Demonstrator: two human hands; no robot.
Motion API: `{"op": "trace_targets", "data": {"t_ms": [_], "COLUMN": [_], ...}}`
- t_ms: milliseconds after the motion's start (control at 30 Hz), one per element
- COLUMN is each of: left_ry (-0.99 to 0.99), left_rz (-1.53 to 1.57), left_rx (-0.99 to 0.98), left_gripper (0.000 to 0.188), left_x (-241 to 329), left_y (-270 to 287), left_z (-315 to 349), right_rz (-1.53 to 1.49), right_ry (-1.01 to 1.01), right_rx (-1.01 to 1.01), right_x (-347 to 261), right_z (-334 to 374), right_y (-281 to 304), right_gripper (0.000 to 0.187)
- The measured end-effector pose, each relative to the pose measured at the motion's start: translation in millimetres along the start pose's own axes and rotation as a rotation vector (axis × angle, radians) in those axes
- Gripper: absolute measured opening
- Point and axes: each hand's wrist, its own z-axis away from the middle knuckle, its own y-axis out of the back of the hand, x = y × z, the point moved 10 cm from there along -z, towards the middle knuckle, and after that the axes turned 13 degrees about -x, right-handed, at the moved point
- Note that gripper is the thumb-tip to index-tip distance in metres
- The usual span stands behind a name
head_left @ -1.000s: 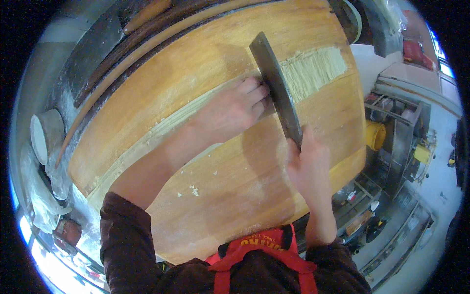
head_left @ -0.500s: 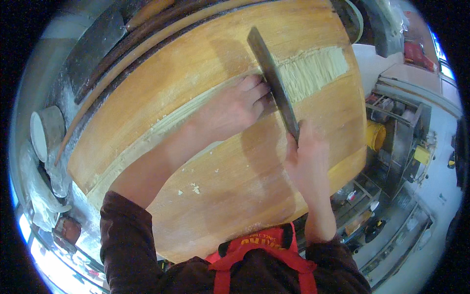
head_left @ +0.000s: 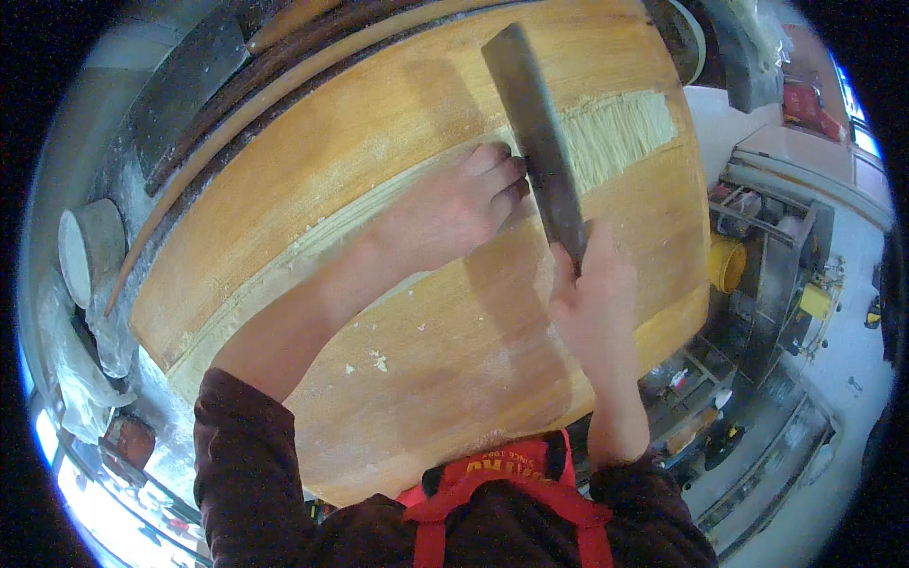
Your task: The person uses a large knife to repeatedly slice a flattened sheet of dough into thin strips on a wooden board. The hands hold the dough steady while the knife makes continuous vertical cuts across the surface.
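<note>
The right hand (head_left: 597,293) is closed round the near end of a broad, straight knife (head_left: 538,123), which lies across the line of pale dough. The left hand (head_left: 454,204) has its fingers bent and rests on the folded dough (head_left: 279,270), with the knuckles just beside the blade; whether these fingers also pinch the dough, one cannot tell. The folded dough runs under the left hand and forearm toward the lower left of the wooden surface (head_left: 445,360), and the thin cut strands (head_left: 620,137) lie on the other side of the knife.

The most serious risk, in my judgement, is to the left fingers. If a fingertip came forward past the knuckles, or if the blade were lifted higher than the knuckles that may guide it, the edge could come down on the skin. The broad side of the blade shows, so it seems to lean; a leaning cut could make strands of uneven thickness. If the left hand pressed too strongly, the layers could stick together, and the strands would perhaps not open well. They lie very close to one another, so with too little flour they could also stick.
</note>
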Motion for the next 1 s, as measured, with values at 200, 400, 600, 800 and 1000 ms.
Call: {"op": "trace_targets", "data": {"t_ms": [200, 400, 600, 800, 1000], "left_ry": [-0.007, 0.016, -0.002, -0.012, 0.002], "left_rz": [0.028, -0.031, -0.030, -0.003, -0.003], "left_rx": [-0.003, -0.099, 0.020, 0.018, -0.075], "left_gripper": [0.031, 0.030, 0.030, 0.030, 0.029], "left_x": [-1.6, 0.9, 0.4, 0.3, 2.0], "left_y": [-6.1, -7.7, -0.7, -1.9, -2.3], "left_z": [1.4, 0.2, 4.1, 3.7, 2.6], "right_rz": [0.035, 0.007, -0.039, 0.022, -0.015], "right_ry": [-0.120, -0.053, -0.016, -0.096, 0.005], "right_rx": [-0.110, 0.027, 0.026, -0.054, 0.065], "right_x": [1.2, 7.4, -3.0, -6.2, 7.4], "right_z": [1.7, -27.6, 5.5, -7.1, -24.2], "right_y": [-4.6, -3.4, 2.0, -4.3, -1.3], "right_gripper": [0.028, 0.024, 0.022, 0.028, 0.026]}}
